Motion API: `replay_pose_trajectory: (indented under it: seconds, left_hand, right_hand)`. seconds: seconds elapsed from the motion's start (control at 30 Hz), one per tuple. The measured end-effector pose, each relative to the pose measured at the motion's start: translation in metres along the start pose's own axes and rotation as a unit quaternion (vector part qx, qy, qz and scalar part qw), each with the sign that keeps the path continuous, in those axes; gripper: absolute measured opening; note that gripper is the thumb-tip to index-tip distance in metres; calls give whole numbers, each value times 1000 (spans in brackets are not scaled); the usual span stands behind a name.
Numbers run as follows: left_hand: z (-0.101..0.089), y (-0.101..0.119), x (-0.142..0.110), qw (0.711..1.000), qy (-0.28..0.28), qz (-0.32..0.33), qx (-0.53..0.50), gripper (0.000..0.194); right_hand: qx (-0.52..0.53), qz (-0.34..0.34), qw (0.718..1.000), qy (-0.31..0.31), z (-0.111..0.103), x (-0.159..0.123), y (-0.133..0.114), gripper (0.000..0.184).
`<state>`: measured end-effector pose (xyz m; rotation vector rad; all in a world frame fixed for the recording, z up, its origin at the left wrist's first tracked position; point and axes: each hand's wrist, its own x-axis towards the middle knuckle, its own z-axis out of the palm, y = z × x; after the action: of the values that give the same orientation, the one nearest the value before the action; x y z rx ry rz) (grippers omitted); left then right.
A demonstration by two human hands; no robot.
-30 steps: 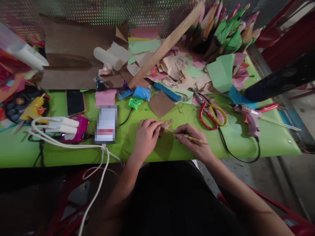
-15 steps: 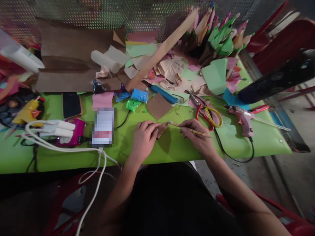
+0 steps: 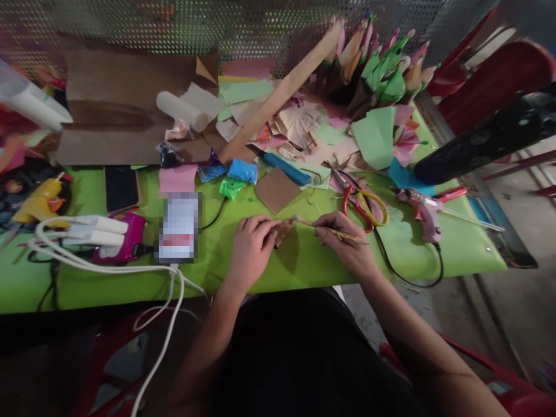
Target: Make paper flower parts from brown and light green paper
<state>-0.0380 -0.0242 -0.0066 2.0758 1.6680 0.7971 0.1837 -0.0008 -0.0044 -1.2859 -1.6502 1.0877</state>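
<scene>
My left hand is closed on a small piece of folded brown paper, pinched between thumb and fingers low over the table. In my right hand is a thin wooden stick, held like a pen. Its pale tip points left and meets or nearly meets the upper edge of the folded paper; I cannot tell which. Just beyond my hands lies a flat square of brown paper. Red-handled pliers and yellow-handled scissors rest beyond my right hand.
The green table also bears a pink glue gun with its cord, a blue cutter and paper scraps. To the left are a phone, a magenta power adapter and white cables. A dark bottle leans in at right.
The whole view has shifted slightly, so the table's things appear a little further left. Both hands keep their holds, with the stick's tip still at the folded paper.
</scene>
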Motion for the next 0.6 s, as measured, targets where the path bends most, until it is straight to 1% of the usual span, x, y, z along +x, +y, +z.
replay_pose_trajectory:
  seconds: [0.07,0.2,0.33,0.5,0.6]
  left_hand:
    - [0,0,0,1000,1,0,1,24]
    - [1,-1,0,1000,0,1,5,23]
    - [1,-1,0,1000,-3,-3,2,24]
    - [1,-1,0,1000,2,1,-3,23]
    - [1,-1,0,1000,1,0,-3,23]
  right_hand:
    - [-7,-4,1000,0,0,0,0,12]
    - [-2,-7,1000,-29,-3,-2,-2,12]
    - [7,-1,1000,-7,-3,-2,-3,12]
    - [-7,-3,999,-36,-1,-2,-4,12]
    - [-3,2,1000,-29,1,-2,-5,13]
